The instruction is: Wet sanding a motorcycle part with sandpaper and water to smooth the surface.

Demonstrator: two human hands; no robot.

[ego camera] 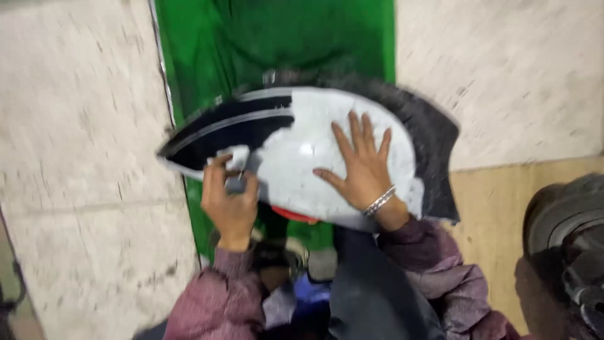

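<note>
the left hand (231, 204) is clenched on a small pale pad (236, 165), maybe sandpaper or a cloth; the blur hides which. its fingers (217, 179) wrap the pad's lower part and press it on a curved vehicle body panel (296, 157), grey-white with a dark stripe toward its pointed end. the pad sits where the dark stripe meets the pale area, just above the curled fingers. the right hand (362, 169) lies flat on the pale middle of the panel, fingers (358, 135) spread and released, gripping nothing; a metal bracelet (379, 201) rings the wrist below them. the panel rests across the person's lap, over a green sheet (264, 38) on the pale stone floor (82, 157). beyond the right fingertips the panel's far edge is black. a small red part (294, 216) peeks out under the panel between the two wrists. both sleeves are purple.
</note>
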